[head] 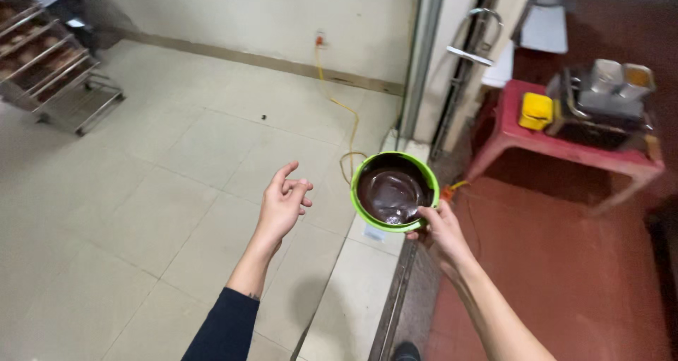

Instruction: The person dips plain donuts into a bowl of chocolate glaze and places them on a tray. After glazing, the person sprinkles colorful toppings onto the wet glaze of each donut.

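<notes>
- While the right hand [439,234] pinches its near rim, the round green plastic bowl of glossy dark chocolate [394,191] hangs above the pale tiled floor [162,191], by the doorway threshold.
- Left hand [282,204] floats beside it, loosely open, fingers half curled, empty.

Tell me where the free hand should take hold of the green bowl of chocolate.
Probably the far-left rim of the green bowl, coming from the left with the left hand. The right hand pinches the near-right rim only, and the bowl looks tilted with dark liquid inside; an opposite grip would level it.
</notes>
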